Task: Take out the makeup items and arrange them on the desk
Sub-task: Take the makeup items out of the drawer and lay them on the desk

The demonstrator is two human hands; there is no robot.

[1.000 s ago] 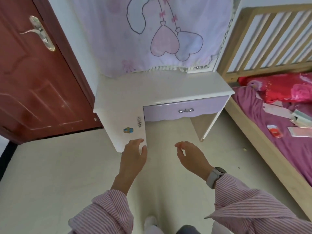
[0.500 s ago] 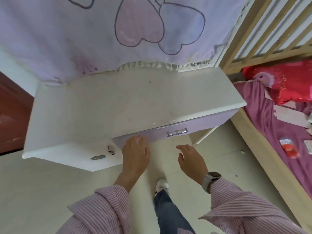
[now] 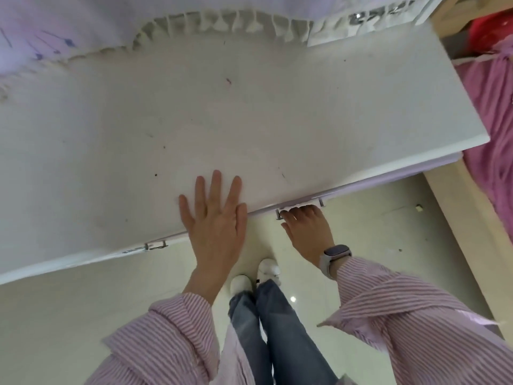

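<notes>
- The desk [image 3: 249,107] fills most of the view: a white top, bare but for small marks, with a frilled cloth [image 3: 222,20] hanging over its back edge.
- A bed [image 3: 494,107] with pink covers stands just to the right of the desk.
- The drawer [image 3: 361,187] shows only as a thin lilac strip under the front edge, so it looks closed or barely out.
- The left hand [image 3: 215,218] lies flat on the desk near the front edge, fingers straight and spread, holding nothing; it looks set to steady the desk.
- The right hand [image 3: 306,229] is at the drawer's metal handle [image 3: 299,208], fingers curled under and around the bar.
- No makeup items can be seen; presumably they are inside the drawer, which is hidden.
- Handling, as a judgement: the drawer is stiff and rigid and should slide straight out if pulled by the bar's middle. An off-centre pull could make it bind.
- The makeup items are likely small, light, smooth and partly breakable, so best pinched singly around the body, not by caps or lids.
</notes>
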